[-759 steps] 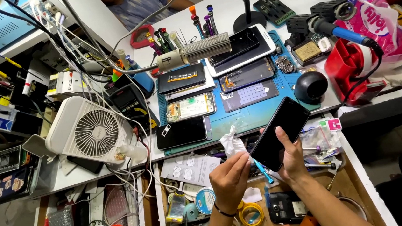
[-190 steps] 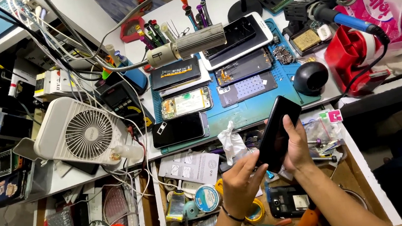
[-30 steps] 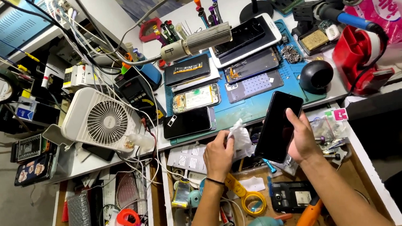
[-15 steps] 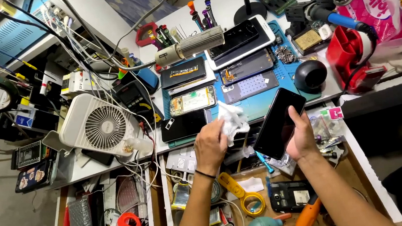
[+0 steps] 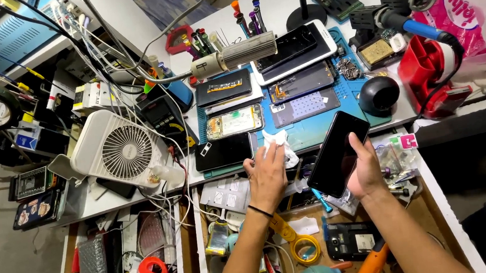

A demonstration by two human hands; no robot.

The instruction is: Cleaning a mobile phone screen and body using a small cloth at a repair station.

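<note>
The fan [image 5: 120, 151] sits at centre left of the frame; right of it the mat [image 5: 319, 133] on the counter [image 5: 278, 4] carries several phones; the tissue [image 5: 279, 145] lies at the mat's lower edge, under the left hand [image 5: 267, 175]; right of that, the right hand [image 5: 366, 169] holds a phone [image 5: 338, 153] above an open drawer [image 5: 432, 219] at lower right.

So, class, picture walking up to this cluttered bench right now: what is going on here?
A person is working over a crowded repair bench. The right hand holds a dark phone tilted, screen blank. The left hand presses a crumpled white wipe down at the near edge of the blue work mat, beside the phone. Other opened phones and parts lie on the mat, a white fan stands to the left, and a drawer of tools hangs open below.
</note>
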